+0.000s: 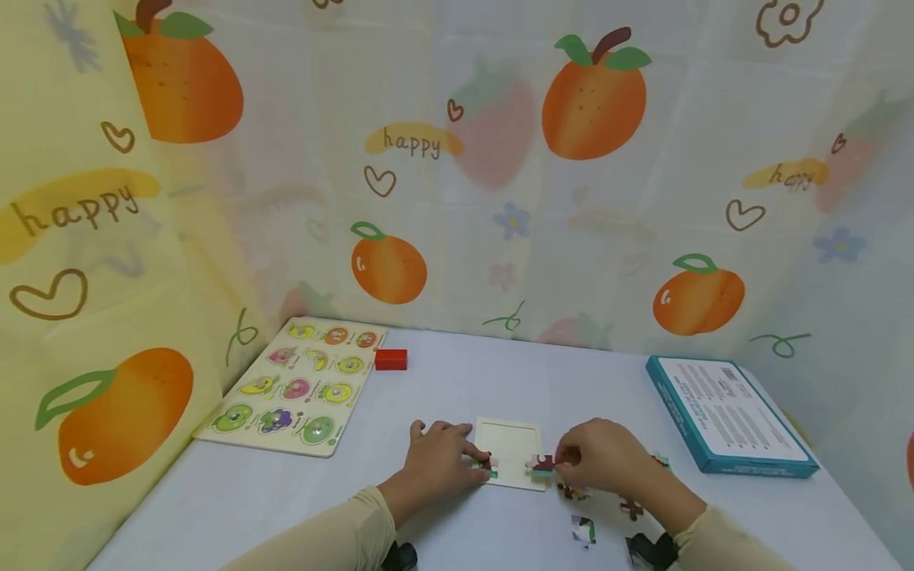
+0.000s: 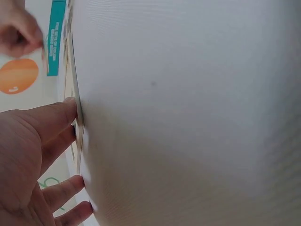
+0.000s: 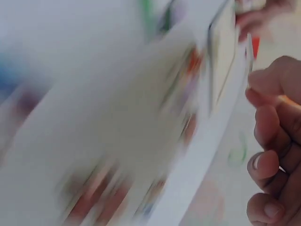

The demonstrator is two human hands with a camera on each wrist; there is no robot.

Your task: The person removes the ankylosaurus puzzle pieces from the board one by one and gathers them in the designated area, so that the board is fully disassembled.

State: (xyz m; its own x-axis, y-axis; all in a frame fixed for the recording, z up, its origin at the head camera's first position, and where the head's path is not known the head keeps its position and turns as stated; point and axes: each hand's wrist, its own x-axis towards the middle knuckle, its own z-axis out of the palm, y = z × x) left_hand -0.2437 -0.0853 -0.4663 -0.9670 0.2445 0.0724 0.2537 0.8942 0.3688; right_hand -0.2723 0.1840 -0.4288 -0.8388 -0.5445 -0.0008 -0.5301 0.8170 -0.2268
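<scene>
A pale square puzzle tray lies flat on the white table. My left hand rests at its left side, thumb and fingertips touching the edge, fingers fairly straight in the left wrist view. By those fingertips, a small coloured jigsaw piece lies in the tray's lower left corner. Between thumb and forefinger my right hand pinches another jigsaw piece, dark red and pale, over the tray's right edge. The right wrist view shows this piece edge-on, raised above the table.
Several loose jigsaw pieces lie near and below my right hand, some partly hidden by it. A teal-edged box lies at the right. At the back left are a fruit puzzle board and a red block. Printed curtains hang behind the table.
</scene>
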